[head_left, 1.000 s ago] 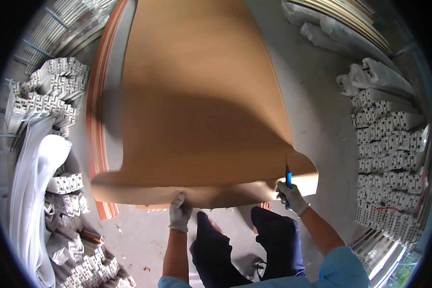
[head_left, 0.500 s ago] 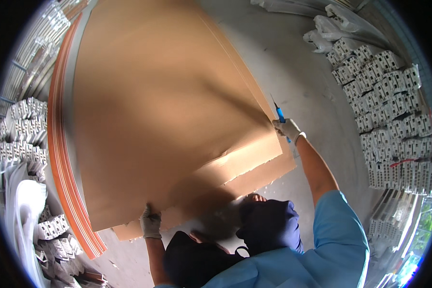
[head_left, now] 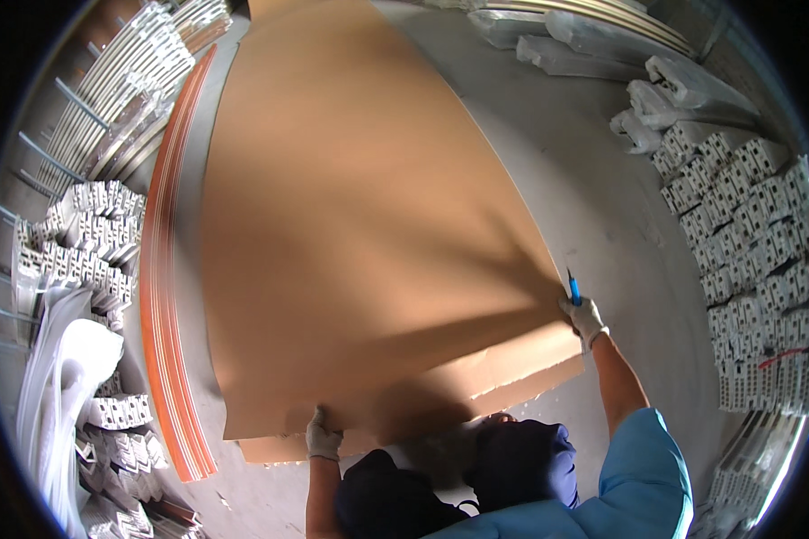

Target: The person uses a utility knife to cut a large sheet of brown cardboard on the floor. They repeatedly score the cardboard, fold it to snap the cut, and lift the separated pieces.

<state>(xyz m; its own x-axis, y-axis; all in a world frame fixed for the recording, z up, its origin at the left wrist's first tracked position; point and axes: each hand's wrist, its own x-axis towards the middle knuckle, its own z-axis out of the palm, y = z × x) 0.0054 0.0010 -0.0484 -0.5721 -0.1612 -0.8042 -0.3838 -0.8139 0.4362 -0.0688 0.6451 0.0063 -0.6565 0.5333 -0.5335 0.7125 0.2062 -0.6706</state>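
Note:
A large brown cardboard sheet point(head_left: 351, 225) lies in front of me on the floor, its near right corner lifted in a slight bend. Beneath it, the edge of a second cardboard sheet point(head_left: 535, 379) shows along the near side. My left hand point(head_left: 324, 438), in a white glove, pinches the near edge of the top sheet toward its left corner. At the right edge, my gloved right hand point(head_left: 586, 321) holds a blue utility knife point(head_left: 574, 287), its blade pointing away from me, with the fingers also at the cardboard's edge.
Orange striped strips point(head_left: 162, 269) lie on the floor along the left. White profiles point(head_left: 99, 225) are stacked beyond them, with clear plastic wrap point(head_left: 72, 359) nearby. More stacked profiles point(head_left: 751, 234) stand at the right. Wrapped bundles point(head_left: 593, 45) lie at the far right.
The top sheet has shifted and turned, and its right edge now covers the strip of lower sheet that showed there. Both hands moved with it; the view has shifted too.

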